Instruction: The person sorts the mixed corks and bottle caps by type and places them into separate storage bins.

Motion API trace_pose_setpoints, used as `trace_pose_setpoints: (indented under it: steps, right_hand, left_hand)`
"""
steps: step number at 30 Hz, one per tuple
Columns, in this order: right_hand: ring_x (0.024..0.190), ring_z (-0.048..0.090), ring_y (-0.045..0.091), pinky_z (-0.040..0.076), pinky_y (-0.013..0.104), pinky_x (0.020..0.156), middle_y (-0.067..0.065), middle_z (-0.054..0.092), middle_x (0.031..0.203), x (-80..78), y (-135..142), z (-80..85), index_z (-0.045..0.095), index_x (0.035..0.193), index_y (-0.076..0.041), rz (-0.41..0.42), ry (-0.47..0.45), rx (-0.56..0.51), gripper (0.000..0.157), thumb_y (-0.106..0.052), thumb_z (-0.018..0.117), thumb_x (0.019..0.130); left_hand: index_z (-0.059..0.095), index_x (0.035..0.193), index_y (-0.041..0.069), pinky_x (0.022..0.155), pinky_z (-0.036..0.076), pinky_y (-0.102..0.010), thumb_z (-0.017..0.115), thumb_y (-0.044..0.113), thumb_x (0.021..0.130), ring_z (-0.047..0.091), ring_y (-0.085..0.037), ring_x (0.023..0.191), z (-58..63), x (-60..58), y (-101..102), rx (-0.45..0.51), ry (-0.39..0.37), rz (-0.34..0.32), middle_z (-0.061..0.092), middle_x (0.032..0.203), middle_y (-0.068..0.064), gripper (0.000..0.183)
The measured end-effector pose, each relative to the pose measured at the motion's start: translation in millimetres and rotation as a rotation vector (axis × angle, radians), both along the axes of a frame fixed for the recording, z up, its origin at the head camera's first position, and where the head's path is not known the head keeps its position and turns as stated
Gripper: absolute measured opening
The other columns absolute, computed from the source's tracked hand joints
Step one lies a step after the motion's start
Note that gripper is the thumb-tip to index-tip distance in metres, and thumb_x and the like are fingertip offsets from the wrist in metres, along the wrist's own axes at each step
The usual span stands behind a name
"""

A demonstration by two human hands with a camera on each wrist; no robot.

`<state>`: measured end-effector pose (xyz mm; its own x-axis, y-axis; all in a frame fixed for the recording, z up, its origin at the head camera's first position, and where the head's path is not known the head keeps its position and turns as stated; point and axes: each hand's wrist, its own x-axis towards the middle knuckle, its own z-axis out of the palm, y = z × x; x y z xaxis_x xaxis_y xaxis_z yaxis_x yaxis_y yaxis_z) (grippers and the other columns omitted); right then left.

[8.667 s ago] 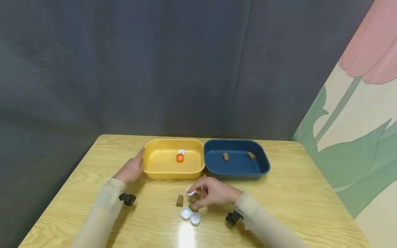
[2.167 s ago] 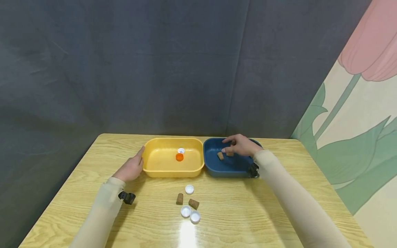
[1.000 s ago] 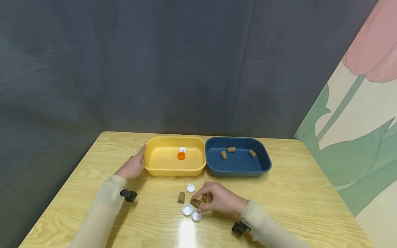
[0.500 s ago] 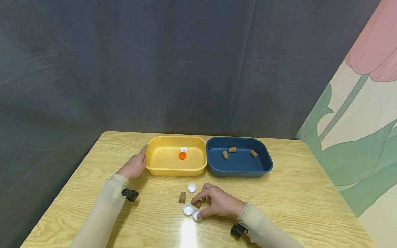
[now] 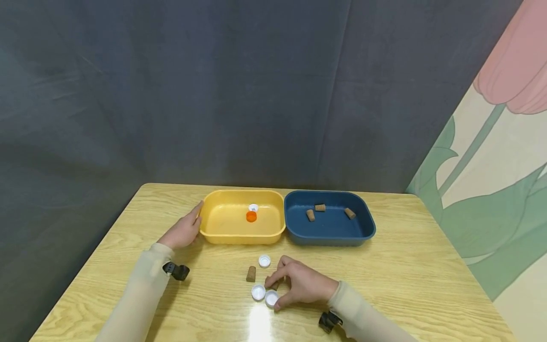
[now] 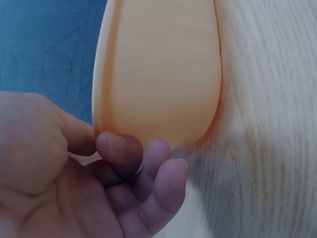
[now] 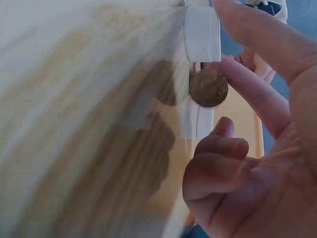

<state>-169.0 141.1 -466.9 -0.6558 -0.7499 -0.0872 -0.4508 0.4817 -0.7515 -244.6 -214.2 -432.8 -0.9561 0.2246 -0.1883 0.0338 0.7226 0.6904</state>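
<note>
My left hand (image 5: pixel 181 232) holds the left end of the yellow tray (image 5: pixel 241 239), fingers at its rim in the left wrist view. Past the tray's front, my right hand (image 5: pixel 305 281) is low over the table, thumb and index finger spread about a white bottle cap (image 5: pixel 271 299). A cork (image 5: pixel 273 284) lies by the index fingertip, partly hidden. In the right wrist view, the thumb is by the white cap (image 7: pixel 202 34) and the index tip is at the cork (image 7: pixel 209 88). Another cork (image 5: pixel 251 273) and two white caps, one near (image 5: pixel 258 292), one farther (image 5: pixel 264 261), lie close by.
A dark blue tray (image 5: pixel 331 241) stands against the yellow one, with three corks inside, one at the right (image 5: pixel 350 213). An orange cap (image 5: pixel 251 216) and a white cap (image 5: pixel 253 207) lie in the yellow tray. A dark curtain (image 5: pixel 239 95) hangs behind the table.
A third cork has joined those in the blue tray. My right hand has come back from there to the loose items, and its thumb has shifted to the cap's near edge. The left hand has stayed.
</note>
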Motion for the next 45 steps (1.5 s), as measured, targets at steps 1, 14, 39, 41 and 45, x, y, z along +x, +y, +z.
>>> trace_pose_setpoints:
  steps: [1,14,39,41,45]
  right_hand:
    - [0.08,0.044,0.011,0.038,0.016,0.069,-0.006,0.051,0.095,0.6,0.5,-0.2,0.078,0.109,-0.029,0.002,0.013,0.01,0.04,-0.033,0.092,0.071]
    - [0.08,0.04,0.005,0.037,0.014,0.071,-0.006,0.047,0.09,4.1,-4.6,-1.9,0.08,0.104,-0.025,0.011,0.076,0.045,0.036,-0.032,0.092,0.071]
    - [0.084,0.051,0.02,0.044,0.019,0.07,0.009,0.053,0.093,-4.6,-3.0,7.5,0.082,0.099,-0.021,-0.052,0.062,-0.102,0.029,-0.029,0.091,0.073]
    - [0.084,0.051,0.022,0.043,0.02,0.069,0.009,0.053,0.093,-6.1,-2.7,10.0,0.082,0.099,-0.021,-0.063,0.064,-0.1,0.03,-0.03,0.091,0.073]
    - [0.083,0.049,0.027,0.041,0.02,0.067,0.004,0.05,0.092,-9.5,-1.5,15.3,0.082,0.099,-0.022,-0.095,0.065,-0.103,0.031,-0.032,0.092,0.071]
  left_hand:
    - [0.003,0.161,0.005,0.054,0.043,-0.032,0.026,0.016,0.111,0.046,-0.016,0.052,-0.6,0.6,-0.4,0.012,-0.002,0.005,0.049,0.064,-0.007,0.056]
    - [0.012,0.158,-0.003,0.06,0.052,-0.036,0.03,0.015,0.111,0.055,-0.02,0.062,-10.3,0.0,-7.3,0.159,-0.02,0.061,0.054,0.082,-0.013,0.054]
    - [0.042,0.137,-0.013,0.056,0.051,-0.032,0.029,0.014,0.111,0.054,-0.018,0.065,-17.8,-1.8,-8.7,0.258,-0.026,0.046,0.051,0.078,-0.01,0.04]
    - [0.042,0.137,-0.013,0.055,0.051,-0.032,0.029,0.014,0.111,0.054,-0.018,0.064,-17.0,-1.3,-8.0,0.263,-0.024,0.047,0.051,0.078,-0.01,0.04]
    - [0.041,0.137,-0.014,0.055,0.05,-0.032,0.029,0.014,0.111,0.053,-0.018,0.063,-15.6,0.4,-6.5,0.278,-0.02,0.043,0.052,0.077,-0.01,0.04]
